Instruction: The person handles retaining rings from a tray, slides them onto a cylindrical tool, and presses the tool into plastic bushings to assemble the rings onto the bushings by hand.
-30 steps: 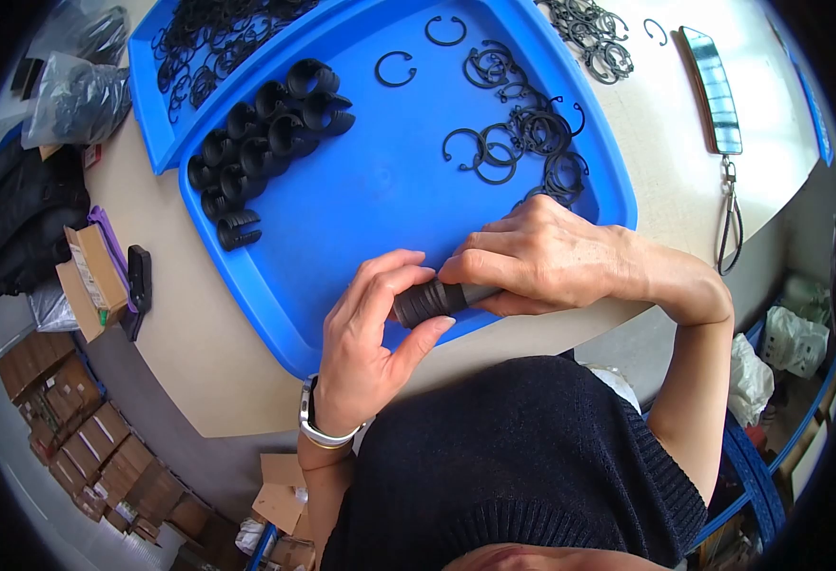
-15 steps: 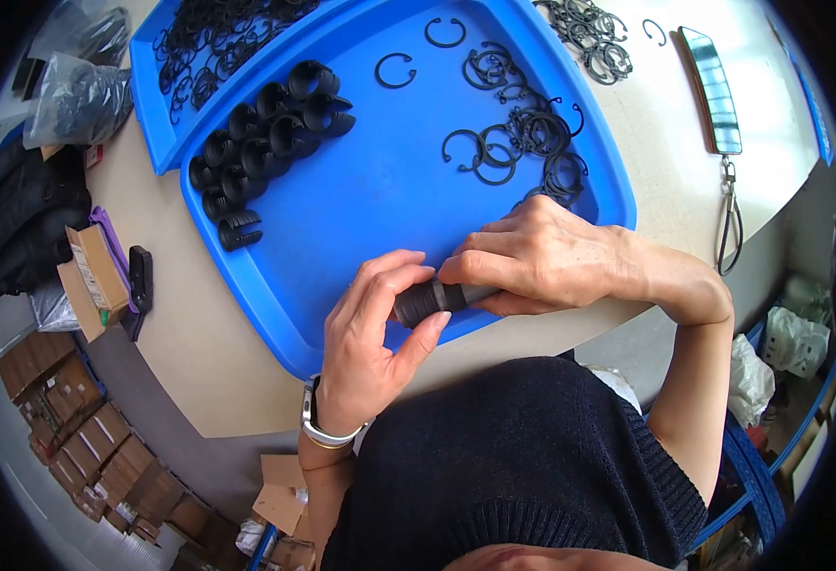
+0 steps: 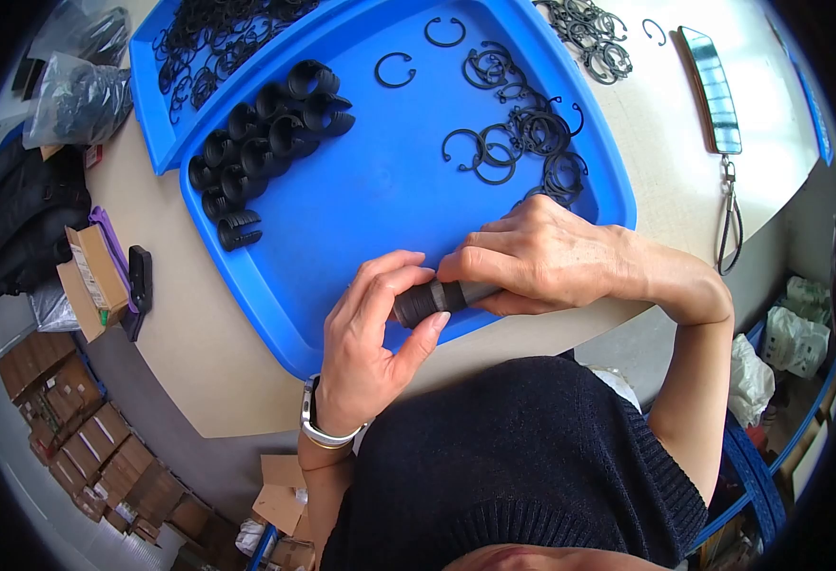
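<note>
Stacked cartons (image 3: 92, 443), labels (image 3: 126, 511) illegible; left hand (image 3: 364, 341), right hand (image 3: 540, 254) both gripping dark ridged cylinder (image 3: 418, 304).

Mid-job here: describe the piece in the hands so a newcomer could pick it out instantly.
Start at the big blue tray and go to its near edge, where the left hand and right hand are. Between them is a dark ridged cylinder, partly hidden. Unlike the similar dark ridged pieces grouped at the tray's left side, it is held, not set down.

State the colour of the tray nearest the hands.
The tray is blue, best seen in the head view.
</note>
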`<state>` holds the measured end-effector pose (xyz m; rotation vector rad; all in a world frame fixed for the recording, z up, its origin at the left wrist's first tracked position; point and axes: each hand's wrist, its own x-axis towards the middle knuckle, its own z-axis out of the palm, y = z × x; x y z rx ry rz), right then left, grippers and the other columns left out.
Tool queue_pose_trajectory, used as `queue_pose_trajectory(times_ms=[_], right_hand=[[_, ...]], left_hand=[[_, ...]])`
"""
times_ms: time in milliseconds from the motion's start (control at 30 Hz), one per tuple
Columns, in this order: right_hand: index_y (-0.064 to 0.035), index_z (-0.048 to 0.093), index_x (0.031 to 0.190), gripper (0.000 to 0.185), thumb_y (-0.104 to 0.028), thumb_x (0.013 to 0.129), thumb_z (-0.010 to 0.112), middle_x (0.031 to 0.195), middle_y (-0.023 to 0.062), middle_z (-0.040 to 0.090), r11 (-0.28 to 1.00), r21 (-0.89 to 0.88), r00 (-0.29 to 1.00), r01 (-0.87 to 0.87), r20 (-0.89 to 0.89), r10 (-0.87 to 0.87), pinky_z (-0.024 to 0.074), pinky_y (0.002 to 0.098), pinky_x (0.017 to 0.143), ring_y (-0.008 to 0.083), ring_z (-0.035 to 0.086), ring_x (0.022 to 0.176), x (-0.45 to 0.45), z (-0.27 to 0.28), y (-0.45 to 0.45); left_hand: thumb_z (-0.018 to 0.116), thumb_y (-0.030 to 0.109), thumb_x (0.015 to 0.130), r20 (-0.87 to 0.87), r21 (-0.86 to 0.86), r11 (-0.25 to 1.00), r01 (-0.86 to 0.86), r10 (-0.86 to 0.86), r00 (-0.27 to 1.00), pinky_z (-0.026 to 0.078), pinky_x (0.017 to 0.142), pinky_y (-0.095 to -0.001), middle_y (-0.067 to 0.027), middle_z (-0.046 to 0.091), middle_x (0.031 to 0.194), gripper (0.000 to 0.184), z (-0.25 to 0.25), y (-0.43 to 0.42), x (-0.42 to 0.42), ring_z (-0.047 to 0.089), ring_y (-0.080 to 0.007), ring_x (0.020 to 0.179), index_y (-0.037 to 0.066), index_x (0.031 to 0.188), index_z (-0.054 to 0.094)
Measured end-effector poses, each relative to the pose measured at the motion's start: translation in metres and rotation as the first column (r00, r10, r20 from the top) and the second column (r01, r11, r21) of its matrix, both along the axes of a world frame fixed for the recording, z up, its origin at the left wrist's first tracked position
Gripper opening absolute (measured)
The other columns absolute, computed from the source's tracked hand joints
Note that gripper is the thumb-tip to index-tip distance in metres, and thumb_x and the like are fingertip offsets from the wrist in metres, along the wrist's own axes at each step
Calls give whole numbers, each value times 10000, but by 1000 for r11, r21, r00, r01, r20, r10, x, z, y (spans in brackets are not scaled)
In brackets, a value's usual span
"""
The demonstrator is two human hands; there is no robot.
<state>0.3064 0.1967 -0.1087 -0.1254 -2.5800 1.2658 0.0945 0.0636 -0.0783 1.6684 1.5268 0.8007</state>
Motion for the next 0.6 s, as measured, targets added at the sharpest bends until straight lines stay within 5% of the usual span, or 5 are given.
queue_pose_trajectory(times_ms=[600], right_hand=[[-54,508,1049,368,-163,803,760,812,89,623,1000,0,1000,18,-19,-18,523,403,562,299,675,732,1,-1,1]], left_hand=[[750,113,868,-42,23,999,26,-25,999,538,893,-404,-163,631,1247,398,0,1,-1,654,-348,1063,24,1240,640]])
